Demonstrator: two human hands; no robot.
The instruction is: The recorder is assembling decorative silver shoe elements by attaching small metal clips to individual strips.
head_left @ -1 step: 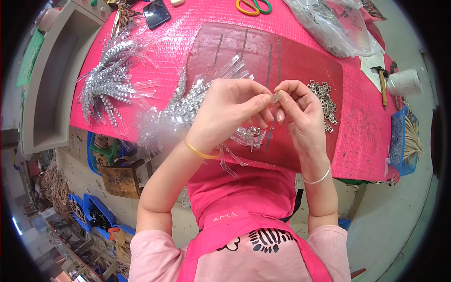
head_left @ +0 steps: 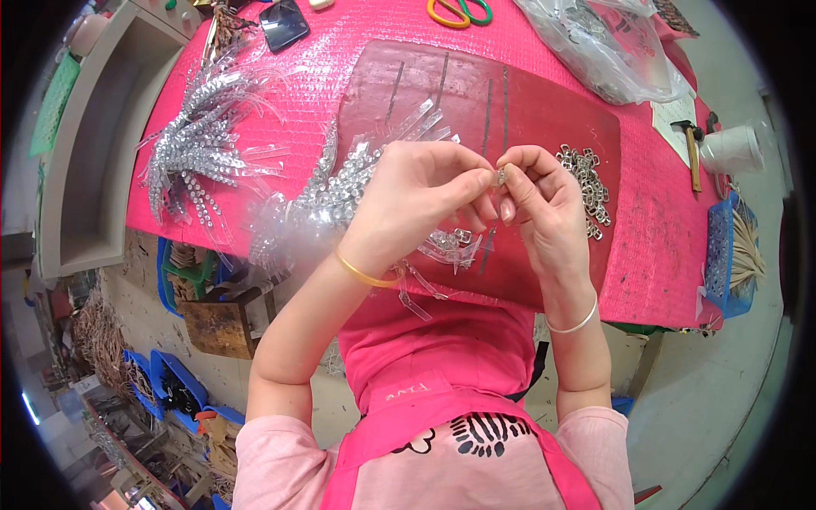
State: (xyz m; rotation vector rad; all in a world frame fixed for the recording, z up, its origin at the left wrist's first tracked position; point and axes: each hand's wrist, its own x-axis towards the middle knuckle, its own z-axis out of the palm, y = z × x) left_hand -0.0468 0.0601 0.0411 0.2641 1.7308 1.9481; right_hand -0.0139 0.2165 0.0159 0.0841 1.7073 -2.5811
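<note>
Over the dark red mat [head_left: 561, 119], my left hand [head_left: 425, 191] and my right hand [head_left: 548, 200] meet fingertip to fingertip. Between them shows a small shiny metal buckle [head_left: 500, 177], pinched by the thumb and forefinger of my right hand. My left thumb and forefinger are closed right beside it; what they grip is hidden. Under my left hand and wrist lies a bundle of clear straps with silvery rhinestones [head_left: 340, 187]. Several buckled strap ends [head_left: 455, 246] lie below my left palm. A pile of loose metal buckles [head_left: 586, 183] sits right of my right hand.
Another rhinestone strap bundle [head_left: 200, 136] lies left on the pink table cover [head_left: 314, 68]. At the back are a phone [head_left: 283, 24], scissors [head_left: 449, 12] and a clear plastic bag [head_left: 603, 51]. A hammer [head_left: 693, 157], a white spool [head_left: 733, 150] and a blue basket [head_left: 721, 255] stand right.
</note>
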